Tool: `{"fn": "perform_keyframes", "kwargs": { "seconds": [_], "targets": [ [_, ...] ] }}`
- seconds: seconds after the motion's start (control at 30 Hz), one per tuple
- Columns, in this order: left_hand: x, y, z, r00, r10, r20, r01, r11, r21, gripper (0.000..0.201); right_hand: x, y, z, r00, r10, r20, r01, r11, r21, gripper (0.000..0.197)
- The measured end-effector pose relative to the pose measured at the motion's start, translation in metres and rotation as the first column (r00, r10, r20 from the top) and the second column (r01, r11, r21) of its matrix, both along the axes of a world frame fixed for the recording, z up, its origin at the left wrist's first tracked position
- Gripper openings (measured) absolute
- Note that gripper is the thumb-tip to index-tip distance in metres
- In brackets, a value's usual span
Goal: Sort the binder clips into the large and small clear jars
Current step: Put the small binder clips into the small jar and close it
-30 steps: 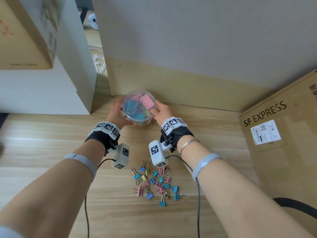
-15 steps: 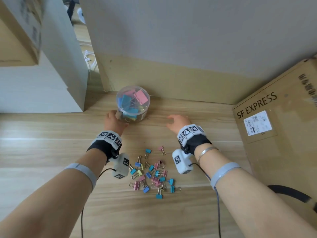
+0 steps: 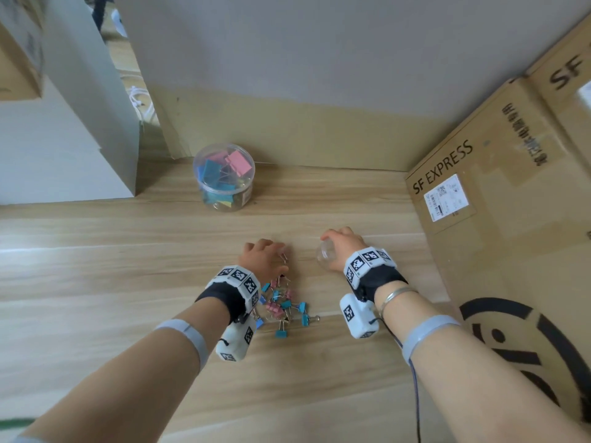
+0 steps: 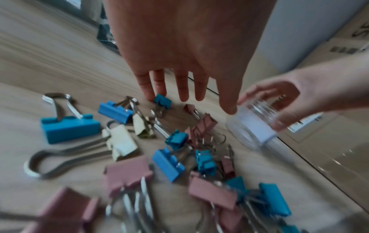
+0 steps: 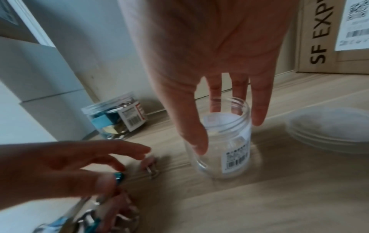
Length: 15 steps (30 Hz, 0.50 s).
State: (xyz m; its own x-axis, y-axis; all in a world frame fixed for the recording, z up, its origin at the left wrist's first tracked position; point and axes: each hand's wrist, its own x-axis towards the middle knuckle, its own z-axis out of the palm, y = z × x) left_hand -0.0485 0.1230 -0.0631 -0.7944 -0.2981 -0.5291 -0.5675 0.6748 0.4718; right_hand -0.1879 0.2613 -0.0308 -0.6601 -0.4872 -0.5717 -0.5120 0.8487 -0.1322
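From the head view I see both hands low over the wooden floor (image 3: 96, 282). My right hand (image 3: 347, 249) is wrapped around the small clear jar (image 3: 324, 255), which that view mostly hides under the palm. The right wrist view shows what the head view does not: the jar stands upright on the floor with its mouth uncapped, a barcode label on its side, the thumb against its near wall and the fingers down its far side. The same view shows a clear lid (image 5: 329, 130) lying on the floor to the right of the jar, apart from it; I cannot tell which jar it fits.

My left hand (image 3: 263, 259) is spread at the far edge of the pile of binder clips (image 3: 283, 306), fingers extended downward and relaxed. The left wrist view shows the fingertips (image 4: 148, 93) touching a small blue clip (image 4: 162, 100) on the floor; the picture is motion-blurred, so the contact may be only a near touch, and no grip around the clip is visible. That view also resolves the pile into blue, pink and cream clips, scattered and partly overlapping, which the head view shows only as a cluster between the two wrists.

The large clear jar (image 3: 224, 177) stands upright near the wall, well apart from both hands, holding large pink, blue and yellow clips. A cardboard box (image 3: 511, 203) printed SF EXPRESS stands at the right.
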Motion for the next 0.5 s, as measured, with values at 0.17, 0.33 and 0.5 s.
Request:
{"fn": "perform_keyframes", "kwargs": {
  "seconds": [0.17, 0.33, 0.5],
  "targets": [
    [0.014, 0.008, -0.004, 0.989, -0.131, 0.068, 0.135, 0.989, -0.056, 0.066, 0.021, -0.019, 0.003, 0.995, 0.083, 0.058, -0.080, 0.995, -0.056, 0.065],
    [0.032, 0.006, -0.008, 0.992, -0.125, 0.037, 0.127, 0.989, -0.072, 0.055, 0.037, -0.022, 0.005, 0.993, 0.113, 0.033, -0.110, 0.990, -0.088, 0.079],
    [0.037, 0.004, -0.004, 0.990, -0.131, 0.042, 0.133, 0.990, -0.053, 0.062, 0.063, -0.025, 0.019, 0.933, 0.356, -0.061, -0.358, 0.892, -0.277, 0.040]
  ]
}}
